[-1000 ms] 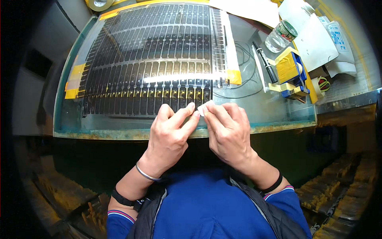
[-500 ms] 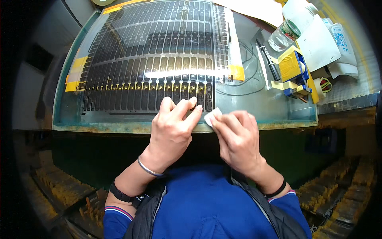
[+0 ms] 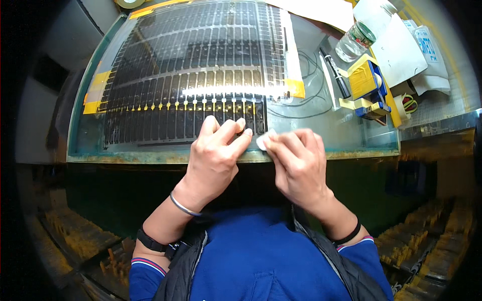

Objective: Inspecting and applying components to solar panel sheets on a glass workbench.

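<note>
**Close handwork at a dark patterned sheet [image 3: 165, 125]**

The right hand [image 3: 299, 159] pinches a white pad [image 3: 260, 143]; the left hand [image 3: 216, 150] bunches its fingertips, on what I can't tell. The sheet spreads beyond them. Probably wiping; the next move calls for light pressure.

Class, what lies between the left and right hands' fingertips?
The head view shows a small white pad, pinched by the right hand, with a narrow gap before the left hand.
</note>
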`<state>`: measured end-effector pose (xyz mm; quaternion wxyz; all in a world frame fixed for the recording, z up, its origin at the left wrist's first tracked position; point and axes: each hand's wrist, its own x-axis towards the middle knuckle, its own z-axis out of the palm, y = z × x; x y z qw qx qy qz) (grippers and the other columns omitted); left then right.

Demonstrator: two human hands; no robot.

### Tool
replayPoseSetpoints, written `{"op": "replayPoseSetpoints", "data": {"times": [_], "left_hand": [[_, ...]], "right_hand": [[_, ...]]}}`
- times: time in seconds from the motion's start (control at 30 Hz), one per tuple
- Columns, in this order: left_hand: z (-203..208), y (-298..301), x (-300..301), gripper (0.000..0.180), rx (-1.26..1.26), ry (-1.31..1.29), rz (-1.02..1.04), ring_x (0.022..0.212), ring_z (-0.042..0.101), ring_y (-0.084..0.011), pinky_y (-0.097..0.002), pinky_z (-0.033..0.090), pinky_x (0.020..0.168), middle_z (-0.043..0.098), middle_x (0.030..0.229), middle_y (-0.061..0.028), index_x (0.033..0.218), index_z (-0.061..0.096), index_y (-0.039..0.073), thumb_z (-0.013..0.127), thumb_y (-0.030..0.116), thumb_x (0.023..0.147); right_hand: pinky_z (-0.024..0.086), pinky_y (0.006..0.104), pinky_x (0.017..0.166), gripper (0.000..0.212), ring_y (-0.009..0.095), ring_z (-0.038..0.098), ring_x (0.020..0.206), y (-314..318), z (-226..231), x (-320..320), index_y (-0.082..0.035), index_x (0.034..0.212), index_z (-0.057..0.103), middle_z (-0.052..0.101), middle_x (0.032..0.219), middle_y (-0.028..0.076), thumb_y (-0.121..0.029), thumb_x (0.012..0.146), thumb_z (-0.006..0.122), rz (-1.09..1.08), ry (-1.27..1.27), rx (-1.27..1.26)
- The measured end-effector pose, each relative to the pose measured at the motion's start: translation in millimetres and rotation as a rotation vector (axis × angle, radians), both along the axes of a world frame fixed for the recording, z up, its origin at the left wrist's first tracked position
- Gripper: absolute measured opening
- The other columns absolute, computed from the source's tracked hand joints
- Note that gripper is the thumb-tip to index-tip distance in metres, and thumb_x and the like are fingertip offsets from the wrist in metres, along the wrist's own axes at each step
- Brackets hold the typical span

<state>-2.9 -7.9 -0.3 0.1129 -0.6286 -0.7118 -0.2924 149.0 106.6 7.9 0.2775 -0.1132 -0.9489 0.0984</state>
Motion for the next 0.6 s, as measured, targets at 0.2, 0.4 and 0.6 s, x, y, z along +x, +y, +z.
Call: {"op": "replayPoseSetpoints", "data": {"times": [0.2,0.4,0.6], "left_hand": [[-0.4,-1.4,5.0,0.037,-0.003,0.016,0.024,0.075,0.048,-0.0253,-0.0318,0.047,0.063,0.058,0.094,-0.0043,0.099,0.066,0.005,0.061,-0.006,0.063],[1.1,-0.9,1.2,0.037,-0.003,-0.060,-0.010,0.073,0.049,-0.0250,-0.0328,0.044,0.066,0.063,0.095,-0.0074,0.097,0.069,0.004,0.059,-0.010,0.064],[3.0,0.3,4.1,0.036,-0.027,-0.055,0.023,0.073,0.050,-0.0238,-0.0320,0.044,0.066,0.063,0.096,-0.0072,0.096,0.069,0.005,0.060,-0.010,0.064]], "right_hand": [[0.041,0.0360,0.076,0.014,0.024,0.054,0.085,16.6,-2.6,-27.0,-0.007,0.092,0.066,0.061,0.092,0.001,-0.005,0.079,0.064,0.001,0.014,0.014],[0.042,0.0378,0.077,0.016,0.025,0.053,0.087,5.6,-3.1,3.5,-0.008,0.093,0.067,0.059,0.087,0.002,-0.008,0.076,0.065,0.072,-0.024,-0.115],[0.040,0.0364,0.075,0.014,0.024,0.053,0.083,20.5,-3.6,-23.3,-0.007,0.092,0.068,0.060,0.084,0.003,-0.005,0.078,0.067,0.041,0.029,-0.071]]}}
